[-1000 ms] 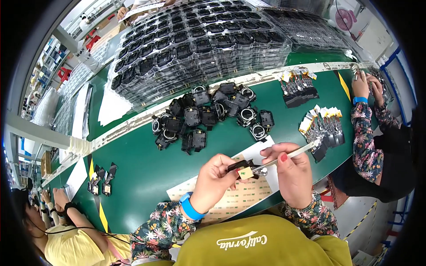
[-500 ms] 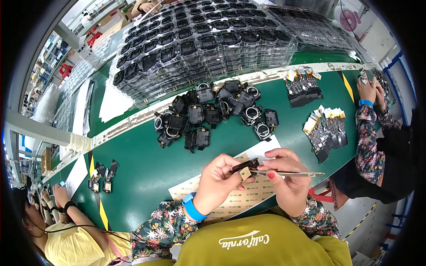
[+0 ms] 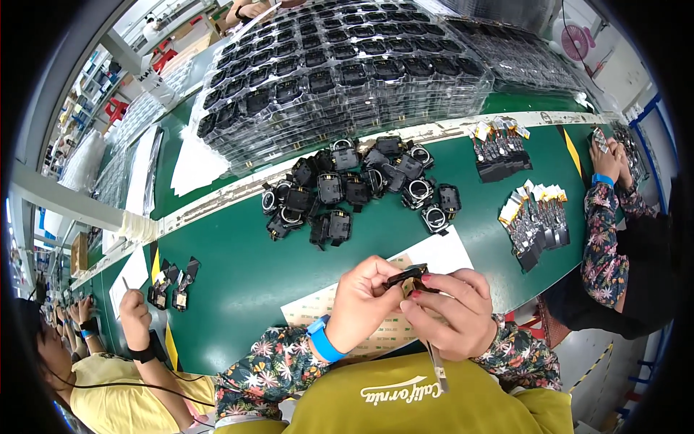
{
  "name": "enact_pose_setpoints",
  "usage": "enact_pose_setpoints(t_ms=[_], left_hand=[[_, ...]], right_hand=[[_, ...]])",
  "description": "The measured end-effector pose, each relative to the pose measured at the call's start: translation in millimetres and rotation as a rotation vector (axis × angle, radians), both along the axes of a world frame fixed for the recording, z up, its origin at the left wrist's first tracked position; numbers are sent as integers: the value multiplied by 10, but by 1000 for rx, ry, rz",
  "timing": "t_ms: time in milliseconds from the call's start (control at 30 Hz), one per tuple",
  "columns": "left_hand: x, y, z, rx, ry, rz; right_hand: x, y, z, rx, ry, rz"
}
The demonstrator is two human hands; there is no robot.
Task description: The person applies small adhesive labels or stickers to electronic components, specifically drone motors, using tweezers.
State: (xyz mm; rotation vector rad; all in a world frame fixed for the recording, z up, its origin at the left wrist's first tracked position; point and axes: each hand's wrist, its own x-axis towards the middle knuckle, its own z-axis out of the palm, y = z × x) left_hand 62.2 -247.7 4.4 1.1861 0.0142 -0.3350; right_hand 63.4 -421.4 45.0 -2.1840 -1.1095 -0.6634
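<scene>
My left hand (image 3: pixel 359 307) pinches a small black plastic housing (image 3: pixel 407 275) over the work table. A tan adhesive piece (image 3: pixel 409 288) shows at its near side. Across from it, my right hand (image 3: pixel 460 311) touches the housing with thumb and fingertips. Metal tweezers (image 3: pixel 438 367) are tucked in that same hand, hanging down toward my shirt. Under both hands lies a tan adhesive backing sheet (image 3: pixel 311 308) with printed marks, on top of a white sheet (image 3: pixel 450 253). The fingers partly hide the housing.
Beyond my hands is a heap of black housings (image 3: pixel 330 188), some with silver rings. Stacked clear trays (image 3: pixel 347 108) stand behind it. Flex-cable parts (image 3: pixel 536 224) lie at the right, and a few assemblies (image 3: pixel 182 286) at the left. Co-workers' hands (image 3: pixel 609 159) work on both sides.
The tweezers have swung from pointing right across the housing to hanging down in my right hand, whose fingers now touch the housing. At the left, a co-worker's hand has risen holding a thin tool.
</scene>
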Motion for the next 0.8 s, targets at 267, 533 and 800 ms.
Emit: enact_pose_setpoints(t_ms=[267,533,800], left_hand=[[21,25,79,-48,33,58],[29,9,29,-42,13,83],[27,3,25,-77,16,71]], right_hand=[[97,-30,31,312,417,38],[277,158,-58,189,515,-175],[319,169,-107,255,674,-135]])
